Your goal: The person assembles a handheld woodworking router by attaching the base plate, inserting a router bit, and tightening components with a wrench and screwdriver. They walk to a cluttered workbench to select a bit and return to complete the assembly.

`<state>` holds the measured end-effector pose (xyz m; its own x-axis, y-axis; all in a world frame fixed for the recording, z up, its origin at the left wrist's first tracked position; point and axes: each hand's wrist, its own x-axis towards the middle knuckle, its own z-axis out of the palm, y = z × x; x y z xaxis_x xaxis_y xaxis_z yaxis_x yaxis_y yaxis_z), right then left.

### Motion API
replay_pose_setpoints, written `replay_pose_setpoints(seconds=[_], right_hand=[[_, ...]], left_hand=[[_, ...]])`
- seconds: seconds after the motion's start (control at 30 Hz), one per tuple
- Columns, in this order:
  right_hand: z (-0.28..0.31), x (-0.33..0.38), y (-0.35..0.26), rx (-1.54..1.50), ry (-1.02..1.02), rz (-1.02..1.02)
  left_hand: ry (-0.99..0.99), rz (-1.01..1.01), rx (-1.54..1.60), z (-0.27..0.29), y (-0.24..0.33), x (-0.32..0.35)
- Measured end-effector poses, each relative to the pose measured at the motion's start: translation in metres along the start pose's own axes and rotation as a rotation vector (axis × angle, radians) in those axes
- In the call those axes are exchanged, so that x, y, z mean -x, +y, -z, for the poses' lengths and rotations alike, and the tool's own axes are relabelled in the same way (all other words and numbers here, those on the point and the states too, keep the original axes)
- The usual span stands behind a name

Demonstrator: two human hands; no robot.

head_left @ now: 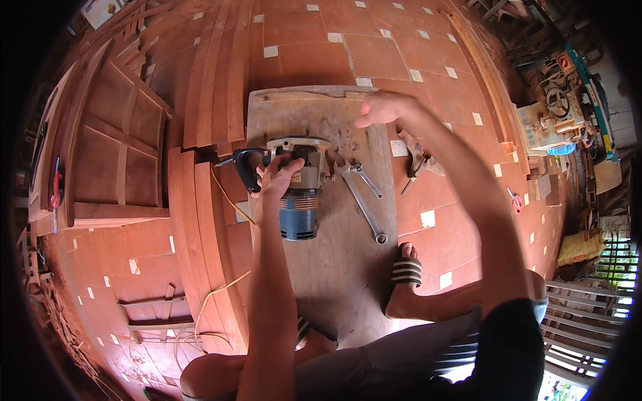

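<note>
A router (pixel 299 217) with a blue motor housing, a pale round base and a black side handle lies on its side on a worn wooden board (pixel 328 281). My left hand (pixel 277 175) grips its middle, between handle and base. To the right of the router are a long combination wrench (pixel 362 204) and a smaller wrench (pixel 367 180), side by side. My right hand (pixel 382 108) is raised over the board's far right corner, its fingers curled together; what they hold, if anything, is hidden.
Long reddish planks (pixel 200 247) lie along the left, near a yellow cord (pixel 224 287). A wooden frame panel (pixel 120 147) stands farther left. Right of the board, a metal and wood tool (pixel 419 160) and scissors (pixel 514 200) lie on the tiles. A machine with a handwheel (pixel 558 102) stands far right.
</note>
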<state>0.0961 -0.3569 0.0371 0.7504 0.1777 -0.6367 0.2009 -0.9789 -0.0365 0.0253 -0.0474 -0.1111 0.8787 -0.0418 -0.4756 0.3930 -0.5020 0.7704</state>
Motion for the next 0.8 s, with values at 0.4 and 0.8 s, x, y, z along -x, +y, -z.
replay_pose_setpoints(seconds=[0.4,0.8], right_hand=[[-0.047,0.435,-0.107,0.066,0.523,-0.795],[-0.123,0.461,-0.18,-0.52,0.851,-0.665]], left_hand=[[-0.084,-0.044,-0.044,0.016,0.0,-0.019],[-0.116,0.006,0.02,0.024,0.015,-0.019]])
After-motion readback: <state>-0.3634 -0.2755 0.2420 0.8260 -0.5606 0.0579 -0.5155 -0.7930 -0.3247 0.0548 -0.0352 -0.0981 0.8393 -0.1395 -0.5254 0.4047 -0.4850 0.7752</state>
